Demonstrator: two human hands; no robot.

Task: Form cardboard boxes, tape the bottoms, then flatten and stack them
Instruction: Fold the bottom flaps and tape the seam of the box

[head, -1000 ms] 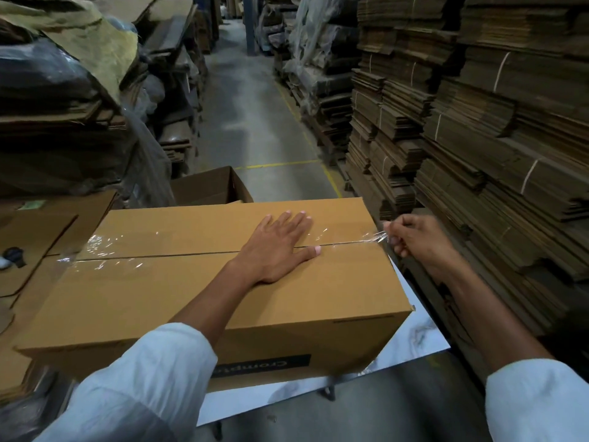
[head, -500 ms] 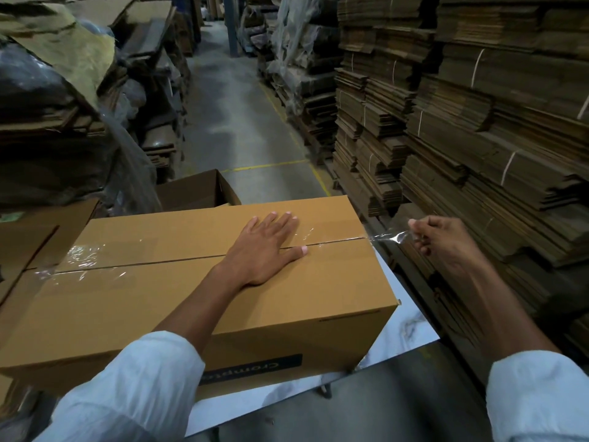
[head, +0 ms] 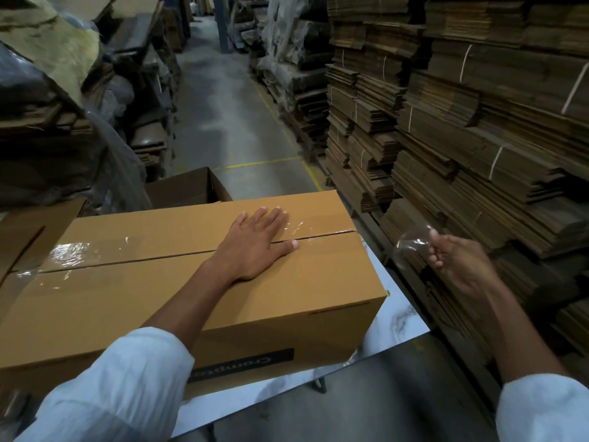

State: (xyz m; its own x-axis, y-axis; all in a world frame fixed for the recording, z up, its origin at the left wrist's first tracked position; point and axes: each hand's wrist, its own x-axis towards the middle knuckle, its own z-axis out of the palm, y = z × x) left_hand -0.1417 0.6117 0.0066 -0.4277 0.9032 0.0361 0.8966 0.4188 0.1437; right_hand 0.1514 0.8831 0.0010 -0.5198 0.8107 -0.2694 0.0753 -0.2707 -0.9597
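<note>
A formed brown cardboard box (head: 134, 301) lies on a white marbled table (head: 395, 327), its flaps closed along a centre seam. Clear tape (head: 83, 250) shines over the seam from the left end toward the right. My left hand (head: 255, 242) presses flat on the box top over the seam, fingers straight. To the right of the box, off the table edge, my right hand (head: 459, 266) is raised in the air and pinches a loose crumpled piece of clear tape (head: 411, 242), which no longer reaches the box.
Tall stacks of flattened, strapped cardboard (head: 478, 129) fill the right side close to my right hand. An open brown box (head: 188, 188) stands behind the taped one. Flat cardboard sheets (head: 28, 231) lie at the left. A concrete aisle (head: 229, 122) runs ahead between piles.
My right hand has pulled away to the right and the tape strip it holds has come free of the box, now crumpled. My left hand stays pressed on the seam.
</note>
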